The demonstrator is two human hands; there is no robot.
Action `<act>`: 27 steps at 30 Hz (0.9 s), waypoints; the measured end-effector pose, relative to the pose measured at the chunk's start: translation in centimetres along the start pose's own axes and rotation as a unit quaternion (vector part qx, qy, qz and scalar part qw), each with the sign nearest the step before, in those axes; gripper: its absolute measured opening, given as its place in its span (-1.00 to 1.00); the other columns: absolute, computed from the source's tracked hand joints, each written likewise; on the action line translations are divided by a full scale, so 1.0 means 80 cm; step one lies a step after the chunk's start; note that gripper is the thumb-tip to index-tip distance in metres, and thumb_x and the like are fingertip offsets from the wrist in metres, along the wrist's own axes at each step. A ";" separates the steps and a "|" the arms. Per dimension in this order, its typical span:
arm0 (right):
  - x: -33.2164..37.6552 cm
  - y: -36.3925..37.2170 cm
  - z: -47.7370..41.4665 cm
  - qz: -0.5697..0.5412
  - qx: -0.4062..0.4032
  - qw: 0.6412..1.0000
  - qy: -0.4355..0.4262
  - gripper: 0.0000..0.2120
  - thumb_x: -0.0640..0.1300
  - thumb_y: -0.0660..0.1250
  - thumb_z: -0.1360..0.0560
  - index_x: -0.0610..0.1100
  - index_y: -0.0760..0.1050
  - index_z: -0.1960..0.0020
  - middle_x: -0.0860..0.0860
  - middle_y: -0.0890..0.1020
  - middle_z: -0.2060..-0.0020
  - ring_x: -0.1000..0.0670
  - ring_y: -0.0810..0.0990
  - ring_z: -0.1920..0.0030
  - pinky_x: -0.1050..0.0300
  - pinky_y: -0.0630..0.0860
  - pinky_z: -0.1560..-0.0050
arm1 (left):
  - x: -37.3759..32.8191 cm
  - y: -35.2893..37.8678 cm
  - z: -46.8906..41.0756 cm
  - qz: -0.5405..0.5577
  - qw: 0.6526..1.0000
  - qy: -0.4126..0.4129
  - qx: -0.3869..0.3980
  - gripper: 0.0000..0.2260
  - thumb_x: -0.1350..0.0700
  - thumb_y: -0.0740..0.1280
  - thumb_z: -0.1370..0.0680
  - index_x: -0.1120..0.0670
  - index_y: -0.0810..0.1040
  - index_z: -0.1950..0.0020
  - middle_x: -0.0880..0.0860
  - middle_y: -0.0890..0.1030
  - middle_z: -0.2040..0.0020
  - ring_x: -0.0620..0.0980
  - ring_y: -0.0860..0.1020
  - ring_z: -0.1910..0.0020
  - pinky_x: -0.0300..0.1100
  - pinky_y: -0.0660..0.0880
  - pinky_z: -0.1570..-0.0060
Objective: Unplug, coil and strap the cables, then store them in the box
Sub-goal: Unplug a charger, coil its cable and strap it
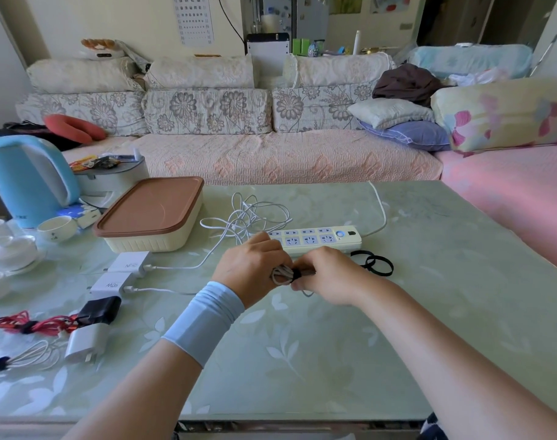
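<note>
Box [150,217] is sitting lidded at the table's [429,281] left while the left hand [251,265] is pinching a light, floppy coiled cable [281,276], probably best gripped at its bunched middle, the right hand [326,274] is cinching a black strap [297,274], and a charger [108,285] is reading "90W".

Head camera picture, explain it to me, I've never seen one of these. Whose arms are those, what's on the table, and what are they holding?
One wide camera worn on a person's head looks down at their own arms. The left hand and right hand together hold a coiled white cable with a black strap around it. On the table: a power strip, loose white cables, spare black straps, chargers, a lidded box and a blue kettle.
</note>
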State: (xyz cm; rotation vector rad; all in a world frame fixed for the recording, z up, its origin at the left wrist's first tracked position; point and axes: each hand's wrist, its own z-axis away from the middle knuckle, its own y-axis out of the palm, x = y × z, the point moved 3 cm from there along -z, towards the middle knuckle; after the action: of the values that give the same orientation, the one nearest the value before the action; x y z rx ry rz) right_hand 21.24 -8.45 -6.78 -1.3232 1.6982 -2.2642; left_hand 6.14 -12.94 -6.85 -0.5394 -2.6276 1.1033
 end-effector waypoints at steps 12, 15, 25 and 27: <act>0.030 0.007 -0.008 0.190 -0.021 0.979 -0.067 -0.86 -0.12 0.25 -0.61 -0.05 0.55 -0.12 -0.09 0.60 -0.04 -0.13 0.53 -0.09 -0.02 0.46 -0.07 | 0.017 -0.003 0.029 0.356 0.807 -0.391 0.261 -0.71 -0.07 0.44 -0.43 -0.08 0.51 -0.10 0.05 0.68 0.10 0.05 0.63 0.27 -0.01 0.58 0.24; 0.047 0.013 -0.008 0.162 -0.038 0.982 -0.094 -0.86 -0.07 0.26 -0.60 -0.03 0.56 -0.10 -0.04 0.61 -0.02 -0.10 0.50 -0.08 0.00 0.41 -0.09 | 0.026 -0.028 0.036 0.341 0.810 -0.411 0.243 -0.88 0.05 0.40 -0.49 0.05 0.56 0.03 0.08 0.67 0.24 0.02 0.53 0.38 -0.07 0.50 0.31; 0.088 0.055 -0.026 0.103 -0.167 0.976 -0.089 -0.16 0.12 0.37 -0.52 -0.09 -0.02 -0.60 -0.06 0.12 -0.56 -0.10 0.08 -0.55 -0.06 0.07 -0.51 | 0.056 -0.088 0.081 0.432 0.705 -0.557 0.076 -0.81 0.05 0.42 -0.51 0.13 0.60 -0.03 0.13 0.66 0.17 0.09 0.65 0.26 -0.13 0.48 0.35; 0.094 0.065 -0.030 -0.072 -0.139 0.988 -0.017 -0.10 0.13 0.35 -0.53 -0.10 -0.14 -0.61 -0.08 0.08 -0.58 -0.08 0.12 -0.56 -0.03 0.10 -0.53 | 0.061 -0.098 0.091 0.483 0.648 -0.589 0.014 -0.82 0.09 0.36 -0.56 0.16 0.57 -0.10 0.14 0.63 0.06 0.06 0.67 0.20 -0.14 0.58 0.29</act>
State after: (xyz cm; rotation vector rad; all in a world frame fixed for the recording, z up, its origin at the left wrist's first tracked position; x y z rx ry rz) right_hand 12.60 -12.23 -6.51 -1.5747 2.0283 -2.1174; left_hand -2.72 -20.54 -5.81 -1.9216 -3.2495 2.4648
